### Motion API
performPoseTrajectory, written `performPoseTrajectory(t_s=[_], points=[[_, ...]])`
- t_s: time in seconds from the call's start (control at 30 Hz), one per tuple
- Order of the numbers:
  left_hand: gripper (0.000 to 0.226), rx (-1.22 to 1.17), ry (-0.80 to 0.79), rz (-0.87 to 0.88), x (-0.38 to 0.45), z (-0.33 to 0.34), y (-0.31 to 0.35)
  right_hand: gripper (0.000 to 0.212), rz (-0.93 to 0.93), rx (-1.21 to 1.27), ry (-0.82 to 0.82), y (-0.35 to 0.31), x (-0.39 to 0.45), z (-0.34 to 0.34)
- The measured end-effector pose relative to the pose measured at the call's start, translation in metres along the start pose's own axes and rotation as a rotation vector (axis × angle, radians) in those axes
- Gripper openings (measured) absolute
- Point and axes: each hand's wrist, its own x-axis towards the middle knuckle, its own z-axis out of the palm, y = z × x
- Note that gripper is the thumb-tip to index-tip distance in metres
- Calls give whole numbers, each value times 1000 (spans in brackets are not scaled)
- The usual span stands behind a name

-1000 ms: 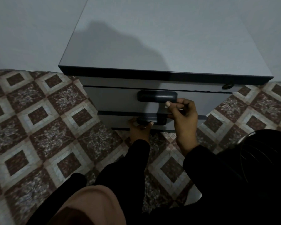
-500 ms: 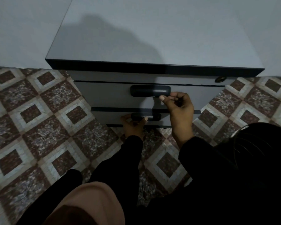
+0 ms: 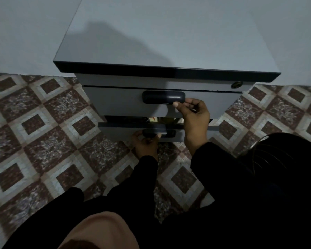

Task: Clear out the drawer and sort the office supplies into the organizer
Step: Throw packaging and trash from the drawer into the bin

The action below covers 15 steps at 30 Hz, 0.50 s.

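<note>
Drawer point(image 3: 126, 131), the lower one of a grey cabinet point(image 3: 169, 33) on a tiled floor point(image 3: 43, 141), stands slightly pulled out, the left hand point(image 3: 145, 143) curled round its dark handle point(image 3: 159, 133) while the right hand point(image 3: 192, 115), fingers bent, pinches something too small to identify beside the upper handle point(image 3: 163, 97). Stiff and probably sliding on runners, it is best drawn by that central handle. Contents show only as a dim sliver through the gap; no organizer is visible.

We see a floor of patterned tiles point(image 3: 43, 126), maroon squares framed in pale grey diamonds, running up to a plain pale grey wall point(image 3: 22, 33). Against it stands a grey cabinet with a dark-edged flat top point(image 3: 169, 33). Light is dim, with a soft shadow across that top.
</note>
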Motion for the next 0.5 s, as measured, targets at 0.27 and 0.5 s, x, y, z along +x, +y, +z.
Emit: performPoseTrajectory(t_s=[0.27,0.5], points=[[47,108,-12,-53,-41,-35,-2,25,-21,-18,-11,-2,-1,-10],[36,599,-15,167,-38,-79,41,18,-17,-544,-154,23,-13,-63]])
